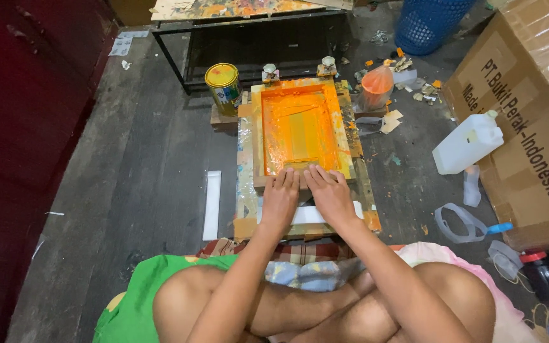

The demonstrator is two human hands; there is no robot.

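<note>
A wooden screen-printing frame point(255, 133) smeared with orange ink lies on a taped board point(245, 209) on the floor in front of me. My left hand point(280, 197) and my right hand point(328, 192) lie side by side, palms down, fingers together. Both press on a wooden squeegee bar point(259, 181) at the frame's near edge. Neither hand wraps around it. A white sheet point(309, 215) shows under the frame between my wrists. My crossed bare legs fill the bottom of the view.
A yellow-lidded tin can point(223, 86) stands left of the frame's far end. A plastic bag of orange ink point(377, 86) sits at the far right, a white jug point(468, 143) leans on a cardboard box point(528, 108). A white strip point(212, 204) lies left.
</note>
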